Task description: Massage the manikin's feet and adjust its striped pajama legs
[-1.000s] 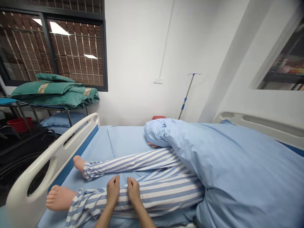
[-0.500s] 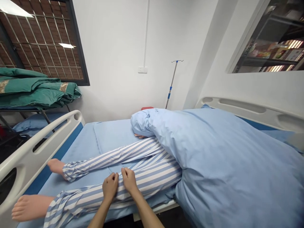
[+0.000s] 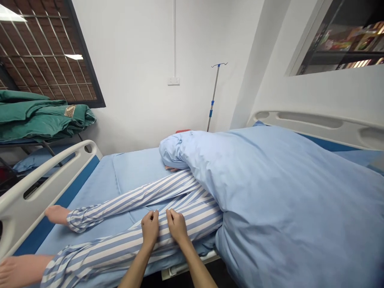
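Observation:
My left hand (image 3: 150,228) is curled into a fist, with nothing visible in it. Beside it and a little to its right, my right hand (image 3: 177,225) is closed in the same way. Both fists are at the near thigh of a figure in blue-and-white striped trousers (image 3: 120,250), which looks like a manikin; whether they press on the cloth I cannot tell. The bare feet (image 3: 57,215) point left. A light blue quilt (image 3: 264,184) covers the upper body, and a bit of the figure's hand (image 3: 172,169) shows under its edge.
The bed has a pale footboard (image 3: 60,172) at left and a headboard (image 3: 312,124) at right. Behind it stand an IV pole (image 3: 213,96) and a red object (image 3: 183,131). Folded green bedding (image 3: 45,118) lies on a rack at far left.
My fists have shifted slightly right along the thigh, toward the quilt, and remain closed. The camera view has turned a little, so the bed and wall appear moved left.

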Demonstrator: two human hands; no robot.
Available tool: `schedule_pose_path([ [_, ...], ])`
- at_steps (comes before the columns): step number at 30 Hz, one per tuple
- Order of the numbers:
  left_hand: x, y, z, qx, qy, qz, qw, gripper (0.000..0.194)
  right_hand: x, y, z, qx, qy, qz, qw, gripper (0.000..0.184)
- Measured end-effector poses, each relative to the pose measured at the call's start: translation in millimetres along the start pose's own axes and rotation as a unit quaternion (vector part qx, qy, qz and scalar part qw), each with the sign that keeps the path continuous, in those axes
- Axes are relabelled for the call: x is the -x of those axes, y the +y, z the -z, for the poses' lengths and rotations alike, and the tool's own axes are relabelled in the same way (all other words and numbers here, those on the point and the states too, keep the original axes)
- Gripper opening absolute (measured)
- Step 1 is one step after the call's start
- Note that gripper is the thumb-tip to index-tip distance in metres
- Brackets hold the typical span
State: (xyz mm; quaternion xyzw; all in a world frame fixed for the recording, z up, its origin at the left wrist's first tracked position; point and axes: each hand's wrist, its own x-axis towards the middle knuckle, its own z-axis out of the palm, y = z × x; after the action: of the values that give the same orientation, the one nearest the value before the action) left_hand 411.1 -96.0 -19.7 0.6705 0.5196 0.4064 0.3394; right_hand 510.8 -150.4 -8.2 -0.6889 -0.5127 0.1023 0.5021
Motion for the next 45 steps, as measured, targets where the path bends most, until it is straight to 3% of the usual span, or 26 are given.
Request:
schedule_pose_path([
  [5, 4, 14, -20.6, -0.024, -0.012, -0.005, 1.000, 0.036, -2, 12, 23, 0.027, 0.024, 0.018, 0.999, 0.042],
  [10, 5, 36, -40.7, 0.051, -0.032, -0.009, 0.998, 0.038, -4, 23, 44, 0.089, 0.024, 0.029, 0.995, 0.042],
  [15, 11, 45, -63.0, -0.013, -0.042, -0.018, 0.999, 0.035, -6, 34, 57, 0.059, 0.042, 0.017, 0.997, 0.042],
  [19, 11, 59, -80.0, 0.016, -0.061, -0.030, 0.998, 0.037, -9, 40, 65, 0.037, 0.062, -0.011, 0.997, 0.045],
  [22, 15, 65, -92.0, -0.016, -0.078, -0.042, 0.996, 0.038, -15, 41, 77, 0.004, 0.083, -0.019, 0.996, 0.046],
  [27, 22, 62, -100.4, -0.100, -0.075, -0.037, 0.991, 0.046, -31, 57, 100, 0.074, 0.142, -0.022, 0.987, 0.050],
  [32, 22, 63, -97.6, -0.082, -0.099, -0.032, 0.991, 0.049, -32, 74, 97, 0.196, 0.164, -0.086, 0.963, 0.055],
  [35, 22, 59, -86.7, -0.033, -0.115, -0.035, 0.992, 0.053, -28, 76, 93, 0.230, 0.156, -0.065, 0.958, 0.056],
  [38, 19, 39, -56.2, 0.001, -0.117, -0.013, 0.993, 0.057, -26, 78, 92, 0.260, 0.148, -0.055, 0.953, 0.056],
  [45, 3, -41, 76.4, -0.083, -0.041, 0.006, 0.996, 0.051, -27, 82, 89, 0.326, 0.104, -0.089, 0.935, 0.043],
])
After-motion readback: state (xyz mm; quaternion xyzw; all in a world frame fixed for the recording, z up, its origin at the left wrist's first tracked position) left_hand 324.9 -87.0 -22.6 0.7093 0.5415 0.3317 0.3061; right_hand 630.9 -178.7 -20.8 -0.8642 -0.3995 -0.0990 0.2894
